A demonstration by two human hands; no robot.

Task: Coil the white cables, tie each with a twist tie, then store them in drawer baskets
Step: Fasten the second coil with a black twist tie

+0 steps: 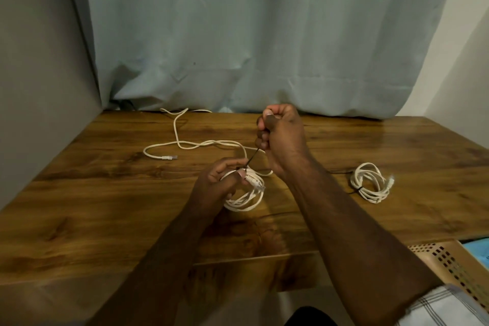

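Note:
My left hand (221, 182) grips a coiled white cable (247, 200) just above the wooden table (105, 206), thumb pressed near its plug. A dark twist tie (252, 159) runs from that coil up to my right hand (280, 137), which holds the tie's upper end in a closed fist. A second white cable coil (370, 182), bound with a dark tie, lies on the table to the right. A loose white cable (185, 144) snakes across the far left part of the table, its plug end pointing right.
A pale blue curtain (251, 34) hangs behind the table. A grey wall (39, 61) closes the left side. A perforated beige basket (449, 264) sits at the lower right, below the table's edge. A dark cord (341, 172) lies near the right coil.

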